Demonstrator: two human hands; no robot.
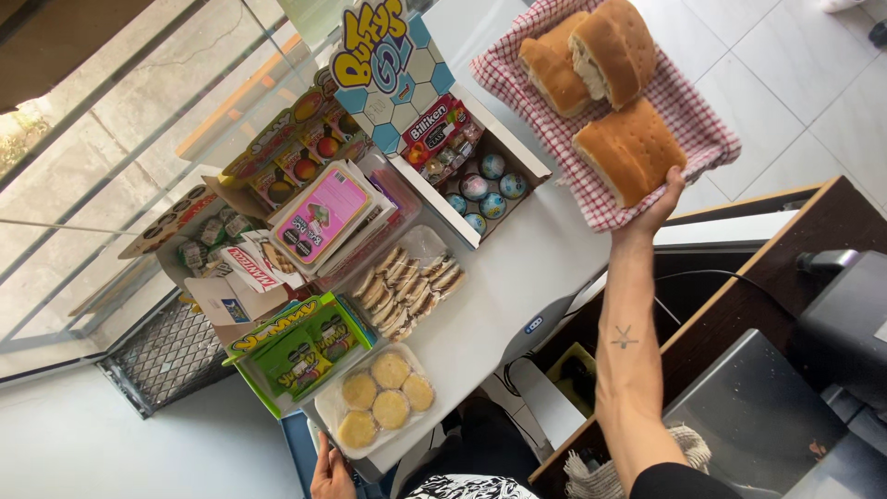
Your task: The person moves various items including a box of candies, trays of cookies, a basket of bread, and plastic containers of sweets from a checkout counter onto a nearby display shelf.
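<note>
Head view: the right hand (pixel 663 199) grips the edge of a basket (pixel 707 129) lined with red checked cloth, carrying three bread loaves (pixel 628 148) above the white desk (pixel 517 268). The left hand (pixel 331 473) rests near a tray of round biscuits (pixel 381 402); whether its fingers are clenched cannot be told.
</note>
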